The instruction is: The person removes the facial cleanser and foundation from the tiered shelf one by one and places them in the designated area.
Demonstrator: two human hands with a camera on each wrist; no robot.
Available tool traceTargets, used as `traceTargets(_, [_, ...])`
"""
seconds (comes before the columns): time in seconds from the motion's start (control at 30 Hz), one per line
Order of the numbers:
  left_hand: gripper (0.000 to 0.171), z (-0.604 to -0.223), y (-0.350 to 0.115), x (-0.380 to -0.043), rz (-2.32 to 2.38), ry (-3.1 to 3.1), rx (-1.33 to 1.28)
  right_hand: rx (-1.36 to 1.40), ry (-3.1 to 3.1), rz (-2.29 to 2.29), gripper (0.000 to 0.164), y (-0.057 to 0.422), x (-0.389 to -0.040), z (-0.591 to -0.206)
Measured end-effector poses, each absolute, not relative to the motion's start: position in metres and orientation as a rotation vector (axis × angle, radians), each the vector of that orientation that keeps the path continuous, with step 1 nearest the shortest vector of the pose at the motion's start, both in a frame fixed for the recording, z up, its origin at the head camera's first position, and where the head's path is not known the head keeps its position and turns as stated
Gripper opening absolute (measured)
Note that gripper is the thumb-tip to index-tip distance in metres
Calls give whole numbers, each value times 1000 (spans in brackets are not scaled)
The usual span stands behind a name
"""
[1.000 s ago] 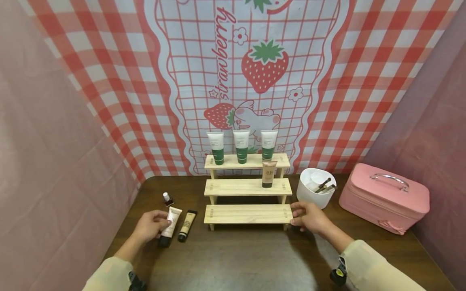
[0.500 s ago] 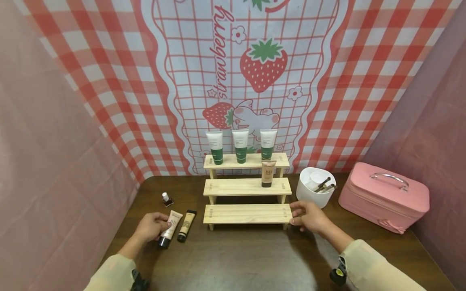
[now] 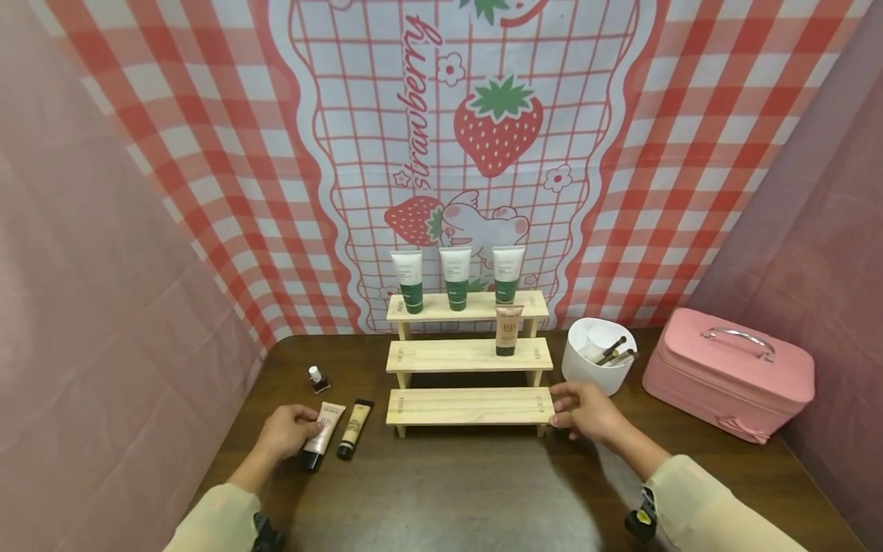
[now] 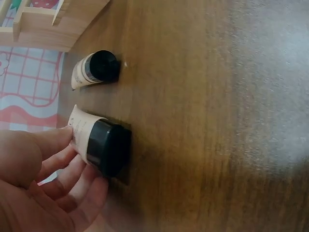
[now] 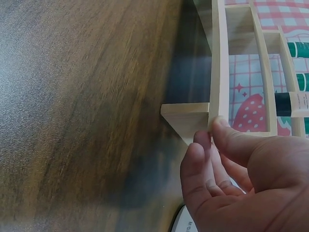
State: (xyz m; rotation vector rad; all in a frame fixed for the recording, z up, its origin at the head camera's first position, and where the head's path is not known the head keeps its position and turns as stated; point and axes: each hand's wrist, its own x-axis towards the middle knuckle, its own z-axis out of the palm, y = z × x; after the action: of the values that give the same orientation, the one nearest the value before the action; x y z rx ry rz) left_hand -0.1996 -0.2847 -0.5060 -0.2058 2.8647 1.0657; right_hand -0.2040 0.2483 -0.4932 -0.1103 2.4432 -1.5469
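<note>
My left hand (image 3: pixel 298 429) grips a beige tube with a black cap (image 3: pixel 319 438) lying on the dark wooden table (image 3: pixel 483 491). In the left wrist view, thumb and fingers (image 4: pixel 79 169) curl round the tube (image 4: pixel 94 140) near its cap. A second, smaller beige tube (image 3: pixel 354 428) lies just to its right, untouched. My right hand (image 3: pixel 562 410) holds the right end of the bottom step of a three-step wooden stand (image 3: pixel 469 405). In the right wrist view, the thumb (image 5: pixel 231 140) lies on the board's edge (image 5: pixel 218 72), with fingers curled at the leg.
Three green-and-white tubes (image 3: pixel 457 277) stand on the top step and a beige tube (image 3: pixel 508 330) on the middle step. A small nail polish bottle (image 3: pixel 317 379) stands at the left. A white cup with brushes (image 3: pixel 595 360) and a pink case (image 3: pixel 731 376) are at the right.
My left hand and its tube have shifted slightly down and toward me. The right hand stays at the stand's end.
</note>
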Motion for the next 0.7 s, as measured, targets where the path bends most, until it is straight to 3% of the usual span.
traceTargets(0.27, [20,-477,-261,-214,1000,3150,-87,-132,2467,-1531,54,249,-204,-494])
traceTargets(0.7, [30,-412,-123,-250,1276,2949,522,-132,2469,-1527,55,250,-205,-497])
